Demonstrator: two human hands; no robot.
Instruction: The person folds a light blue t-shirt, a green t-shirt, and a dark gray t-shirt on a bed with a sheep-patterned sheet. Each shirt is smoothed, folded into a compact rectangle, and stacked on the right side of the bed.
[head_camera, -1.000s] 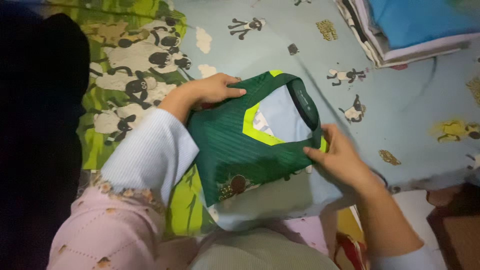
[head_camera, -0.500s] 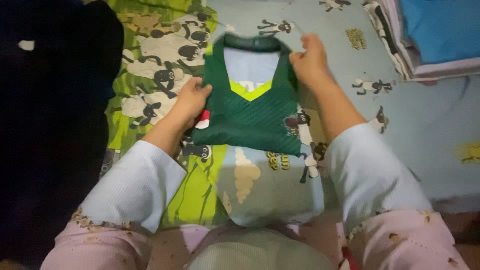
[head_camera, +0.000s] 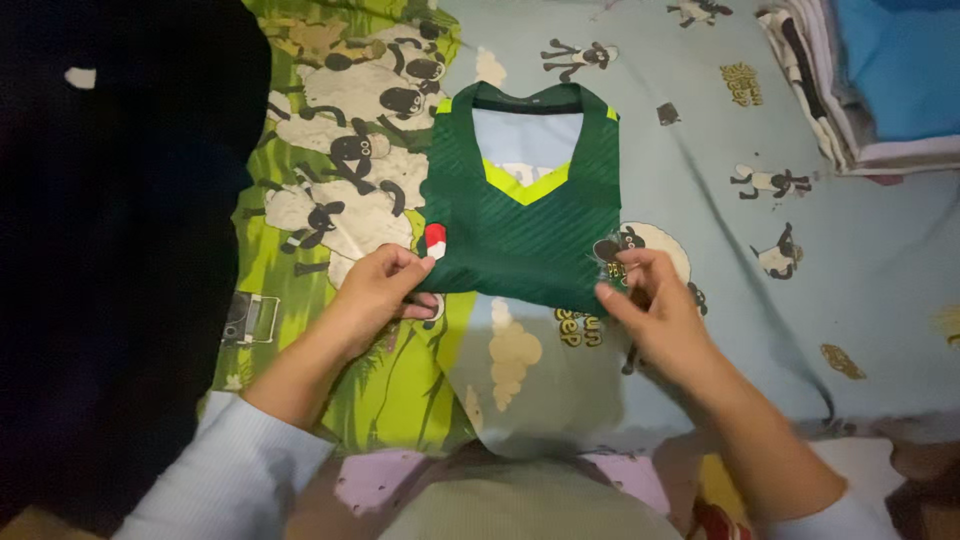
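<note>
Left hand (head_camera: 378, 290) and right hand (head_camera: 655, 310) pinch, forearms angled inward.

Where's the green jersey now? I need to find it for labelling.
The green jersey lies folded, centre of the head view, on the sheep-print sheet, with the left hand and right hand pinching its lower corners.

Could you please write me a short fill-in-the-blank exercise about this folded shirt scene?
1. The folded shirt is dark ____ with a yellow V-neck trim.
2. Both hands grip the shirt's ____ edge: left hand, right hand.
3. The bedsheet is printed with cartoon ____.
Missing words: green; bottom; sheep.
</note>
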